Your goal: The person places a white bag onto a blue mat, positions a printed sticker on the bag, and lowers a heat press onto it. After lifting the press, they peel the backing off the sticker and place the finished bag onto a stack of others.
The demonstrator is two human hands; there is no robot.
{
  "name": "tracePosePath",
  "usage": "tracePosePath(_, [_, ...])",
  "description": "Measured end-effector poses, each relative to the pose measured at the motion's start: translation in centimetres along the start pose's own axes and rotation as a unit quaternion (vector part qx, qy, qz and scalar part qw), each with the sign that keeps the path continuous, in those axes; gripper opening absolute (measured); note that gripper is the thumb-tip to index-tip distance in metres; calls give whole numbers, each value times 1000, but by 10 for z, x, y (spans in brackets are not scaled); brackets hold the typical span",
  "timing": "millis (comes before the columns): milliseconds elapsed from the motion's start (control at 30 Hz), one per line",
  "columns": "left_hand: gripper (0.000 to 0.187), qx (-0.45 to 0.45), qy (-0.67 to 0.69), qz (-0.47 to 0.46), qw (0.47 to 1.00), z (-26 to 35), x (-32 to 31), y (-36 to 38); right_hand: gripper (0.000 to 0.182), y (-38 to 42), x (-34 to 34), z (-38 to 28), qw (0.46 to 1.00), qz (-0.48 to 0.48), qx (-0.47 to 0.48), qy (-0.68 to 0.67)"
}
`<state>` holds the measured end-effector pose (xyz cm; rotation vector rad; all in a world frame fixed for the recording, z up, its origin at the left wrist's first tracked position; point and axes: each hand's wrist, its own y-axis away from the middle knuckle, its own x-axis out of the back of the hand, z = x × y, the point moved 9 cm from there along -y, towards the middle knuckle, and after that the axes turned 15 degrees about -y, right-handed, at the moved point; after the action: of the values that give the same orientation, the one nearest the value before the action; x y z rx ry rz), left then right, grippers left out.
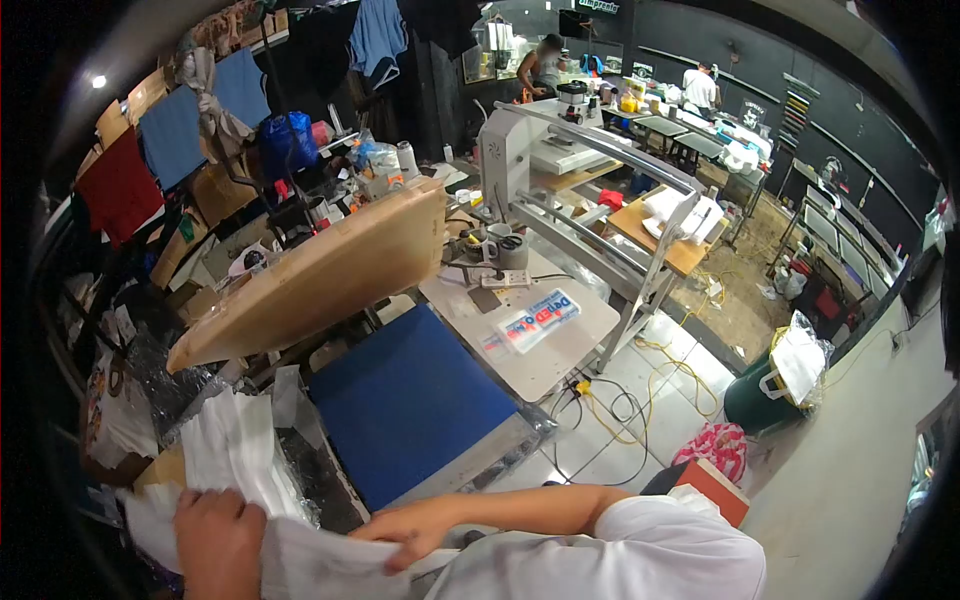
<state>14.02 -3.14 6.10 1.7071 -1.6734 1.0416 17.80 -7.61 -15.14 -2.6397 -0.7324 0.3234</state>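
At the lower left, my left hand has its fingers curled over a piece of white cloth. My right hand grips the same cloth further right, thumb on top and the other fingers partly hidden. The cloth stretches between both hands, and its lower part runs out of view. Just beyond the left hand lies more folded white cloth. Past my right hand is the flat blue pad of a press. A tan-covered slanted board stands raised above it.
A light side table holds a printed sheet, a power strip and mugs. Behind stands a large roller machine. Cables cross the floor near a green bin. Two other people work at the back.
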Motion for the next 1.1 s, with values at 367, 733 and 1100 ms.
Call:
tracePosePath(367, [18, -90, 63, 271, 956, 158, -190, -229, 52, 231, 17, 126, 822, 335, -58, -456])
tracePosePath(733, [55, 268, 278, 37, 922, 138, -387, -100, 45, 271, 94, 68, 773, 616, -124, 86])
tracePosePath(1100, [65, 447, 678, -43, 582, 139, -435, -73, 19, 216, 113, 9, 753, 494, 14, 435])
